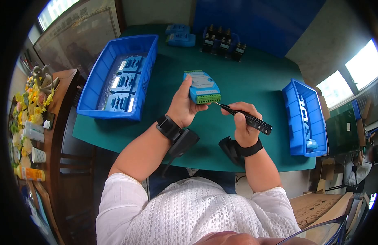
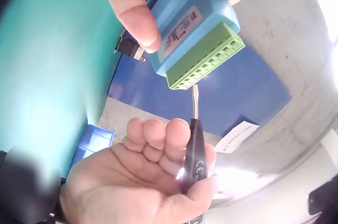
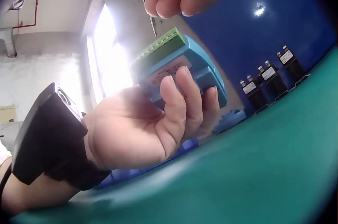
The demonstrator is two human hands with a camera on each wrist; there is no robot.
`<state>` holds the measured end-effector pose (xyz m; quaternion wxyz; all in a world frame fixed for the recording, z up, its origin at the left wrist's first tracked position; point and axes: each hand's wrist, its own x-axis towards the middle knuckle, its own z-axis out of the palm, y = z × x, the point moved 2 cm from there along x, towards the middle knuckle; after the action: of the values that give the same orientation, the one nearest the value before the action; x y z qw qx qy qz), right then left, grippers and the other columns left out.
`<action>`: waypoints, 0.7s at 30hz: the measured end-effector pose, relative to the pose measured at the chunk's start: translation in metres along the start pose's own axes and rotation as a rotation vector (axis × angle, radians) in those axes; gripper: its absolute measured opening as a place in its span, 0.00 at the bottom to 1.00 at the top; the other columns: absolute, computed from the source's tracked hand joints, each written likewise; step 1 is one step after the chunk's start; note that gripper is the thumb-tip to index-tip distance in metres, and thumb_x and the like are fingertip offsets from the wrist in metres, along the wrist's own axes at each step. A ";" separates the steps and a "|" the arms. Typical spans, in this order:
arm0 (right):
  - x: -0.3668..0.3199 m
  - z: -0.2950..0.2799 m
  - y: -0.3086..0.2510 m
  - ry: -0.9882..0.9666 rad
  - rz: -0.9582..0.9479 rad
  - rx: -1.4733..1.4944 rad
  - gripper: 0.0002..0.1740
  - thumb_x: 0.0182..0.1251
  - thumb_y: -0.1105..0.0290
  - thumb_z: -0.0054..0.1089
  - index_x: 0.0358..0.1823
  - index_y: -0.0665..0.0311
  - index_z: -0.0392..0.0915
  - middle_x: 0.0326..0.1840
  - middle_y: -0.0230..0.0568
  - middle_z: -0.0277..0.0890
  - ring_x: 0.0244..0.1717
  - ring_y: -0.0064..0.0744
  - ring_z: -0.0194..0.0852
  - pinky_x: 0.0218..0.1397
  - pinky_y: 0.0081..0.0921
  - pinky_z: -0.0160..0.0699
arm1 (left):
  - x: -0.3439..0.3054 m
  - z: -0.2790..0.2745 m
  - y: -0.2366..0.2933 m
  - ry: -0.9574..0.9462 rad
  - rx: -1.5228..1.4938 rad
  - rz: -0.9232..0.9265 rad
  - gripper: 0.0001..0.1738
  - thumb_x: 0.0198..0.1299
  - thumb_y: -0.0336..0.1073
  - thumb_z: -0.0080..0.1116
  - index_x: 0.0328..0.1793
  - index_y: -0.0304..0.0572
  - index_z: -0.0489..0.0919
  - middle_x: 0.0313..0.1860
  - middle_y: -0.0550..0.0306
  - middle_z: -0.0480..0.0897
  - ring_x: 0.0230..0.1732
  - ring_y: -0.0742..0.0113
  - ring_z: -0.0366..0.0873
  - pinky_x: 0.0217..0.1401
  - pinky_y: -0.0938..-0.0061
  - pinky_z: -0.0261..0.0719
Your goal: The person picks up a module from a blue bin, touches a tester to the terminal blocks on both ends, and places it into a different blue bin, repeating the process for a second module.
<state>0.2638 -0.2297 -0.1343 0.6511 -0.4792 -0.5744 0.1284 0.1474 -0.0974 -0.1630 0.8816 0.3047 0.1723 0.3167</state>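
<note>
My left hand (image 1: pixel 183 104) grips a blue electronic module (image 1: pixel 204 83) above the table, thumb over its labelled face and fingers underneath. Green screw terminal blocks run along two opposite ends of it; the near green terminal block (image 2: pixel 206 57) faces my right hand. Between thumb and fingers, my right hand (image 1: pixel 245 124) pinches a black-handled screwdriver (image 1: pixel 254 120). Its flat metal tip (image 2: pixel 195 94) points at the terminal block and sits right at its edge in the left wrist view. From the right wrist, my left fingers (image 3: pixel 185 97) show curled round the module's underside.
On the left of the green table (image 1: pixel 164 143) stands a blue bin (image 1: pixel 85 104) with several modules inside. Another blue bin (image 1: pixel 295 139) at the right holds more. Black components with metal posts (image 1: pixel 223 45) and blue modules (image 1: pixel 181 39) stand at the back.
</note>
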 end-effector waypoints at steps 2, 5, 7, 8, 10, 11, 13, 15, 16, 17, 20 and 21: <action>0.001 0.001 0.000 -0.001 0.028 0.004 0.18 0.66 0.59 0.53 0.40 0.71 0.73 0.32 0.47 0.79 0.35 0.34 0.81 0.44 0.28 0.77 | -0.001 0.000 0.000 -0.012 0.006 -0.006 0.32 0.64 0.58 0.42 0.61 0.37 0.63 0.46 0.48 0.78 0.39 0.62 0.81 0.27 0.80 0.84; 0.001 0.000 0.002 -0.018 0.020 -0.023 0.18 0.66 0.59 0.53 0.40 0.71 0.73 0.32 0.47 0.79 0.35 0.34 0.81 0.44 0.28 0.78 | -0.001 0.000 0.000 -0.016 0.001 -0.016 0.32 0.64 0.58 0.42 0.61 0.38 0.63 0.46 0.49 0.78 0.39 0.62 0.81 0.26 0.80 0.84; 0.001 0.000 0.002 -0.017 0.020 -0.024 0.17 0.66 0.60 0.53 0.40 0.71 0.73 0.32 0.47 0.79 0.35 0.34 0.81 0.44 0.28 0.78 | -0.001 0.000 0.000 -0.008 0.002 -0.014 0.32 0.64 0.58 0.42 0.61 0.38 0.63 0.46 0.49 0.77 0.39 0.62 0.81 0.26 0.80 0.84; 0.001 0.000 0.002 -0.016 0.020 -0.025 0.17 0.66 0.60 0.54 0.40 0.71 0.73 0.32 0.47 0.79 0.35 0.34 0.81 0.44 0.28 0.78 | -0.001 0.001 0.000 -0.002 0.008 -0.009 0.31 0.65 0.58 0.41 0.61 0.38 0.63 0.46 0.49 0.77 0.38 0.62 0.81 0.26 0.79 0.84; 0.000 -0.001 0.003 -0.003 -0.015 0.008 0.13 0.64 0.66 0.55 0.39 0.71 0.74 0.33 0.46 0.79 0.34 0.31 0.80 0.40 0.23 0.78 | -0.001 0.001 0.000 0.004 0.013 -0.003 0.31 0.65 0.58 0.41 0.61 0.39 0.63 0.46 0.49 0.78 0.38 0.62 0.81 0.26 0.79 0.83; 0.000 -0.001 0.004 0.004 -0.033 0.025 0.11 0.64 0.68 0.56 0.39 0.71 0.75 0.33 0.46 0.79 0.33 0.29 0.80 0.38 0.21 0.78 | -0.001 0.001 0.000 0.004 0.014 -0.001 0.31 0.65 0.58 0.41 0.61 0.39 0.63 0.46 0.49 0.78 0.38 0.62 0.81 0.26 0.79 0.83; 0.000 0.000 0.004 0.017 -0.064 0.052 0.11 0.64 0.69 0.56 0.39 0.71 0.75 0.33 0.46 0.79 0.33 0.29 0.79 0.38 0.21 0.77 | 0.000 0.000 0.000 0.007 0.017 0.003 0.30 0.65 0.57 0.41 0.61 0.39 0.63 0.46 0.49 0.78 0.38 0.62 0.81 0.26 0.79 0.83; 0.000 0.001 0.004 0.012 -0.066 0.064 0.11 0.63 0.69 0.56 0.39 0.71 0.75 0.33 0.46 0.79 0.33 0.29 0.79 0.38 0.21 0.77 | 0.001 -0.002 0.000 0.012 0.022 0.004 0.30 0.65 0.57 0.41 0.61 0.40 0.63 0.46 0.50 0.78 0.38 0.62 0.81 0.27 0.79 0.83; 0.000 0.001 0.004 0.001 -0.051 0.060 0.11 0.63 0.69 0.56 0.39 0.71 0.75 0.33 0.46 0.79 0.33 0.29 0.79 0.38 0.21 0.77 | 0.001 -0.002 0.000 0.006 0.025 0.002 0.30 0.65 0.57 0.41 0.60 0.40 0.63 0.46 0.50 0.78 0.38 0.63 0.81 0.27 0.79 0.83; 0.000 0.001 0.003 -0.008 -0.036 0.055 0.11 0.63 0.69 0.56 0.40 0.71 0.75 0.34 0.46 0.79 0.33 0.29 0.79 0.38 0.21 0.77 | 0.001 -0.001 -0.001 -0.001 0.028 -0.002 0.30 0.65 0.57 0.41 0.60 0.40 0.63 0.46 0.50 0.78 0.38 0.63 0.81 0.27 0.78 0.83; -0.001 0.001 0.004 -0.029 0.036 0.031 0.17 0.65 0.61 0.55 0.41 0.72 0.74 0.34 0.46 0.77 0.37 0.37 0.81 0.45 0.29 0.79 | 0.000 -0.001 -0.002 -0.001 0.036 -0.016 0.29 0.65 0.57 0.41 0.60 0.41 0.63 0.46 0.51 0.78 0.37 0.63 0.81 0.27 0.78 0.83; -0.001 0.001 0.003 -0.031 0.033 0.026 0.17 0.65 0.61 0.55 0.41 0.72 0.74 0.34 0.46 0.77 0.37 0.37 0.81 0.45 0.29 0.79 | 0.000 -0.001 -0.001 0.004 0.039 -0.021 0.29 0.65 0.57 0.41 0.60 0.41 0.63 0.46 0.51 0.78 0.37 0.63 0.81 0.27 0.78 0.83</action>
<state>0.2642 -0.2281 -0.1373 0.6461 -0.4782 -0.5746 0.1541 0.1475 -0.0980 -0.1647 0.8784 0.3194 0.1832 0.3048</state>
